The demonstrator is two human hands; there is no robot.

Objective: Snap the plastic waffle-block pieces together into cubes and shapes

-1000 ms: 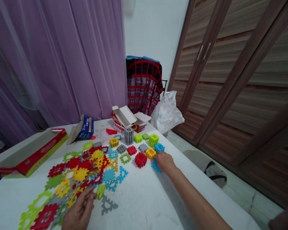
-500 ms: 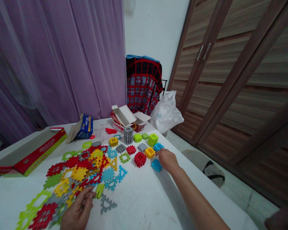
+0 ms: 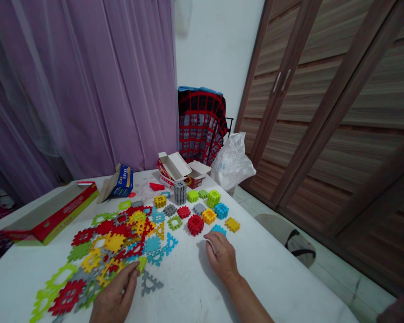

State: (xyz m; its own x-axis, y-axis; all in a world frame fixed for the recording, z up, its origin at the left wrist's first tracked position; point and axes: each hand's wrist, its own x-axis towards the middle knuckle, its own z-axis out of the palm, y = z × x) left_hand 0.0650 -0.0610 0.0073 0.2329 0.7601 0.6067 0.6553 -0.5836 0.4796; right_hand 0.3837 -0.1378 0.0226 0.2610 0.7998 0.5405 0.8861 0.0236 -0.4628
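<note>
My left hand (image 3: 116,291) is at the front left, thumb and forefinger pinched on a small light green plastic piece (image 3: 142,264). Beside it on the table lies a grey triangular piece (image 3: 151,284). My right hand (image 3: 222,259) hovers over the table's middle, its fingers loosely curved and apart, with nothing visible in them. Just beyond its fingertips is a blue notched square (image 3: 218,229), partly hidden. Farther out sit a red stack (image 3: 195,224), a yellow stack (image 3: 209,216), a blue stack (image 3: 221,210) and a flat yellow square (image 3: 232,224).
A mixed heap of toothed pieces (image 3: 114,242) spreads over the left side. Open boxes, one red and green (image 3: 65,211), one blue (image 3: 124,181), one red (image 3: 195,179), stand behind. A grey stack (image 3: 180,193) and a white plastic bag (image 3: 234,161) are at the back.
My right hand has drawn back toward me and left, uncovering the flat yellow square by the right edge. My left hand stays by the light green piece, having shifted slightly right.
</note>
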